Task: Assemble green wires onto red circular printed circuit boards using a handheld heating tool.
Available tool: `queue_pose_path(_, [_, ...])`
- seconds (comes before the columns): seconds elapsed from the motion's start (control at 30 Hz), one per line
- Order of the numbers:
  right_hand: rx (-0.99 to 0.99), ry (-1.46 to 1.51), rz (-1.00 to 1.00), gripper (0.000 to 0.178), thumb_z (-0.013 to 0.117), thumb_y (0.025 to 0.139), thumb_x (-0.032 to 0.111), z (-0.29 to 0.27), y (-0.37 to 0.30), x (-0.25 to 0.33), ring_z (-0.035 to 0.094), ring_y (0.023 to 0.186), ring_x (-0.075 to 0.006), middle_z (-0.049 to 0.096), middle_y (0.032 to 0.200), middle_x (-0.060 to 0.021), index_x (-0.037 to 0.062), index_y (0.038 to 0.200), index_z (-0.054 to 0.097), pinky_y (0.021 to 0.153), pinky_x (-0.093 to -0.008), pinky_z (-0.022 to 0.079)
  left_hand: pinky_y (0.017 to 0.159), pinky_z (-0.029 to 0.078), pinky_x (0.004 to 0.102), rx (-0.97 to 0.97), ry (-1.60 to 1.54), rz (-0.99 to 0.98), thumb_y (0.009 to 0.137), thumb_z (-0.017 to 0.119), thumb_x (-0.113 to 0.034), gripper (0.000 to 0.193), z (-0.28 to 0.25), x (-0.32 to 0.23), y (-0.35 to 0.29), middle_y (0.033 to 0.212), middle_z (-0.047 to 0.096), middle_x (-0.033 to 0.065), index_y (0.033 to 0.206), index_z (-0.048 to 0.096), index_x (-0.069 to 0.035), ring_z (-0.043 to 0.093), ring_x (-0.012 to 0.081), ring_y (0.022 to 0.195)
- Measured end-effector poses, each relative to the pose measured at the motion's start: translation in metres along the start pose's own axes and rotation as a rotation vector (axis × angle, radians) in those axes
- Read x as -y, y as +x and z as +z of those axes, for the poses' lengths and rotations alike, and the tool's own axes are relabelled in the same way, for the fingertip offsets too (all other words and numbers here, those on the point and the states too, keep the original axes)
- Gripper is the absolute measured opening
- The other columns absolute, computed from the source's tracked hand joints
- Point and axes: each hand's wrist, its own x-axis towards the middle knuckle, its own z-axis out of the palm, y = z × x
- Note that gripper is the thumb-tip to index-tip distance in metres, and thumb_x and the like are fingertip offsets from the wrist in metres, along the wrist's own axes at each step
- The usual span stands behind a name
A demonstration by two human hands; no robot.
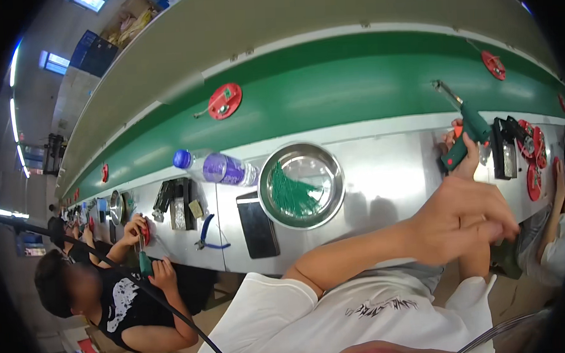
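My right hand (463,157) is wrapped round the grip of a green soldering gun (474,122), whose metal tip points up and left over the green belt. Nearer to me, my left hand (464,219) crosses in front of my right forearm with its fingers curled in. It is slightly blurred, and whatever it may hold is hidden. A steel bowl (335,202) with a bundle of thin green wires (292,192) stands on the metal bench, left of both hands. To the right of the soldering gun is a black holder (503,148) with several red round parts (535,181) beside it.
A capped bottle (222,169), a black phone (257,227) and blue-handled pliers (206,235) lie left of the bowl. Red discs with small boards (225,101) ride on the green belt (329,80). Co-workers sit at left (130,303) and at the right edge.
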Motion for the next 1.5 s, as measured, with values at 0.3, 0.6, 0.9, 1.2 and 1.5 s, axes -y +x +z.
queue_pose_path(0.3, [0.107, -0.170, -0.076, 0.040, 0.047, 0.100, 0.020, 0.023, 0.008, 0.018, 0.055, 0.090, -0.0173, 0.058, 0.108, -0.0115, -0.0057, 0.130, 0.049, 0.097, -0.0375, 0.046, 0.072, 0.049, 0.0286, -0.159, -0.529, 0.139, 0.092, 0.057, -0.007, 0.015, 0.029, -0.051, -0.020, 0.087, 0.068, 0.0133, 0.096, 0.067, 0.004, 0.065, 0.0197, 0.072])
queue_pose_path(0.6, [0.096, -0.128, -0.080, 0.040, 0.049, 0.099, 0.017, 0.025, -0.011, 0.010, 0.056, 0.086, -0.0162, 0.053, 0.123, -0.0135, -0.0043, 0.132, 0.049, 0.093, -0.0382, 0.046, 0.063, 0.044, 0.0289, -0.038, -0.743, 0.206, 0.092, 0.060, -0.008, 0.013, 0.023, -0.058, -0.032, 0.076, 0.062, 0.0106, 0.085, 0.062, 0.003, 0.058, 0.0181, 0.064])
queue_pose_path(0.9, [0.101, -0.134, -0.014, 0.037, 0.048, 0.101, 0.023, 0.032, 0.000, 0.003, 0.057, 0.093, -0.0181, 0.058, 0.105, -0.0090, -0.0022, 0.128, 0.051, 0.091, -0.0331, 0.046, 0.053, 0.039, 0.0291, -0.026, -0.933, 0.094, 0.091, 0.062, -0.008, 0.020, 0.036, -0.024, -0.024, 0.065, 0.055, 0.0079, 0.074, 0.057, 0.001, 0.052, 0.0165, 0.056])
queue_pose_path(1.2, [-0.143, -0.047, 0.418, 0.040, 0.053, 0.099, 0.027, 0.103, -0.023, 0.053, 0.059, 0.090, -0.0184, 0.060, 0.095, -0.0079, -0.0010, 0.128, 0.053, 0.087, -0.0350, 0.049, 0.055, 0.039, 0.0276, -0.204, -0.071, 0.219, 0.091, 0.060, -0.002, 0.022, -0.020, -0.069, 0.006, 0.090, 0.064, 0.0096, 0.113, 0.062, 0.001, 0.055, 0.0092, 0.069])
queue_pose_path(1.5, [0.074, -0.125, -0.084, 0.037, 0.052, 0.099, 0.019, 0.029, -0.009, 0.009, 0.058, 0.081, -0.0147, 0.056, 0.116, -0.0113, -0.0042, 0.128, 0.051, 0.089, -0.0362, 0.049, 0.058, 0.041, 0.0282, -0.204, 0.196, 0.273, 0.081, 0.060, 0.003, 0.025, -0.060, -0.029, 0.039, 0.089, 0.062, 0.0111, 0.106, 0.065, 0.000, 0.055, 0.0136, 0.072])
